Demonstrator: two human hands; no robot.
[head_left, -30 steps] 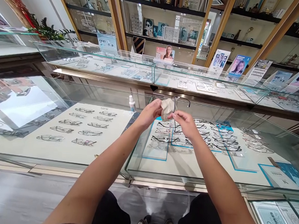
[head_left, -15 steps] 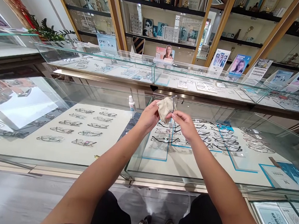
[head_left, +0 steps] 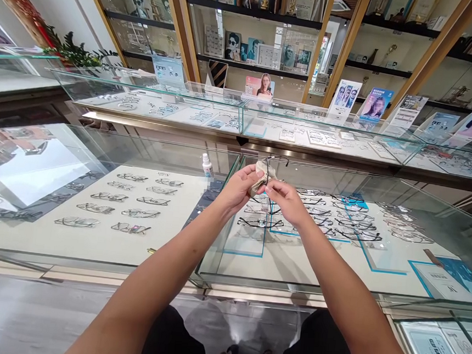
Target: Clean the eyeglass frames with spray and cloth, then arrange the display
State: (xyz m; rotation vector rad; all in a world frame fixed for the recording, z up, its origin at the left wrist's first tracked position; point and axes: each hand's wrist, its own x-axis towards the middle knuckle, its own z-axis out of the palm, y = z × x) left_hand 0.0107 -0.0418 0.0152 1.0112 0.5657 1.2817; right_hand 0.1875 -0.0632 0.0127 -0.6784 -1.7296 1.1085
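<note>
Both hands meet above the glass display counter (head_left: 211,274). My left hand (head_left: 239,187) pinches a beige cleaning cloth (head_left: 262,175), bunched between thumb and fingers. My right hand (head_left: 285,200) grips a pair of thin dark-framed glasses (head_left: 276,159); one temple arm sticks up behind the cloth. The cloth wraps part of the glasses, so the lenses are mostly hidden. Rows of eyeglass frames (head_left: 125,211) lie on the tray inside the case below.
A small white spray bottle (head_left: 207,166) stands on the counter top left of my hands. A second glass counter (head_left: 241,117) runs behind, with leaflets and photo stands on it. Wooden shelving lines the back wall. A plant (head_left: 77,53) sits far left.
The cloth, spread wider before, is now bunched tightly between my fingers. Both hands have dropped slightly and drawn closer together around the glasses.
</note>
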